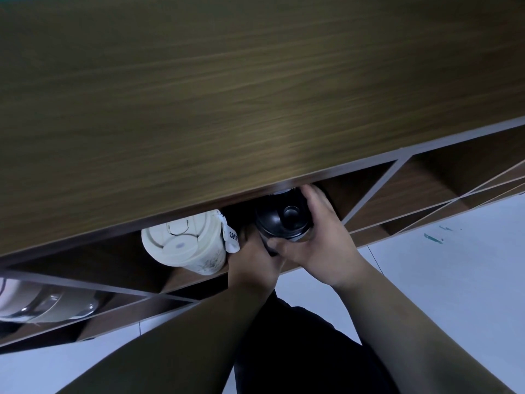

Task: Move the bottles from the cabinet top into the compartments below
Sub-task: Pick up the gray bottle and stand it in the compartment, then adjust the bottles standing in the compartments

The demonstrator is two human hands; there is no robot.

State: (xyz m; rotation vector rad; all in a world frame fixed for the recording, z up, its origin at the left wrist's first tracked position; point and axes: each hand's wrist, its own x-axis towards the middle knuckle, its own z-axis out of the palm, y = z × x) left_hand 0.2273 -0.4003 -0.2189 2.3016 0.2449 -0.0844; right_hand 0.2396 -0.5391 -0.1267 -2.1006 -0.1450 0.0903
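A black bottle (284, 220) with a round black lid sits at the mouth of the middle compartment (338, 191), just under the cabinet top (199, 95). My right hand (321, 243) wraps its right side and front. My left hand (252, 260) grips it from the lower left. A cream coffee cup (184, 245) with a lid and a white tag stands in the same compartment, touching distance to the left of the black bottle. The bottle's body is hidden by my hands.
The wooden cabinet top fills the upper view. Another compartment (420, 183) lies to the right. At the lower left a compartment holds a white and silver container (42, 302). White floor (440, 280) lies below, with dark trousers (298, 351) between my forearms.
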